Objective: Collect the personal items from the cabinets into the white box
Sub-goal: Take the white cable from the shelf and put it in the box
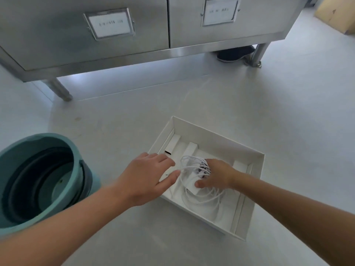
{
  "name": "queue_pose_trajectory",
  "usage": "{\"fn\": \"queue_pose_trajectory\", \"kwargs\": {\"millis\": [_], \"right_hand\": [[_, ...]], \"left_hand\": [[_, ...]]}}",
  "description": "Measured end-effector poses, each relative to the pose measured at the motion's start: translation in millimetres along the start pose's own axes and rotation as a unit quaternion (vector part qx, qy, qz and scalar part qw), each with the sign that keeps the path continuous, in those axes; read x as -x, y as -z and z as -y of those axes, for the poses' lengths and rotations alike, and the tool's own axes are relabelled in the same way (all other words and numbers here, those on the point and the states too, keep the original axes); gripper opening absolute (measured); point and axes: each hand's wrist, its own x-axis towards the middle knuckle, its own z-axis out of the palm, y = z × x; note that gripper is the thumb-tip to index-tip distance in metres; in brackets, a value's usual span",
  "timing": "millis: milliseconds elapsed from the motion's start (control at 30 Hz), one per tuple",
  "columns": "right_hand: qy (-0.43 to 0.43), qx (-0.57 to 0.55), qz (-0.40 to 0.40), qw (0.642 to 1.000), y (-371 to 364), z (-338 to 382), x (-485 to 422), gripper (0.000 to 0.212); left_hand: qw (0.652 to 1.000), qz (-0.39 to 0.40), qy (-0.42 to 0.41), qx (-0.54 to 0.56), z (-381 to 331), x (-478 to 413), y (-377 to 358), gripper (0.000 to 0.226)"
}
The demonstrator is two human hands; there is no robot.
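Note:
An open white box [255, 169] sits on the pale floor in front of me. Inside it lies a white charger block [192, 186] with a tangled white cable [201, 198] looped around it. My right hand [217, 174] is down in the box, fingers and thumb curled round the charger and cable. Something small and dark shows under its fingers; I cannot tell what. My left hand [146, 177] hovers over the box's left rim with fingers relaxed and holding nothing.
A steel cabinet [134, 35] with two shut, labelled doors stands on legs at the top. A teal collapsible bucket [38, 181] sits on the floor at the left. A dark shoe [234, 53] lies under the cabinet; a cardboard box [338, 14] is at the far right.

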Motion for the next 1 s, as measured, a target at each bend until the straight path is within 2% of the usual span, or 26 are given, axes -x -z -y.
{"fn": "queue_pose_trajectory", "kwargs": {"millis": [67,133,333,500,667,867,1000], "right_hand": [[-0.006,0.054,0.019,0.998,8,0,-9,0.069],[0.000,0.073,0.005,0.997,13,-1,-8,0.078],[0.088,0.019,-0.064,0.994,12,-7,5,0.101],[0.094,0.068,0.016,0.993,2,5,-6,0.127],[0.094,0.084,0.039,0.991,-11,-6,0,0.126],[0.098,0.073,0.006,0.992,-31,-6,9,0.124],[0.117,0.092,0.016,0.989,-27,-2,9,0.117]], "left_hand": [[1.000,0.000,-0.001,-0.001,-2,-1,-6,0.051],[1.000,0.001,-0.002,0.000,-4,-3,-13,0.047],[1.000,-0.015,-0.012,0.003,2,0,-29,0.044],[0.999,-0.032,-0.007,0.012,5,-5,-33,0.040],[0.999,-0.047,-0.012,0.006,7,-4,-38,0.039],[0.999,-0.047,-0.012,-0.006,8,-9,-42,0.041],[0.999,-0.049,-0.014,-0.009,8,-9,-42,0.042]]}}
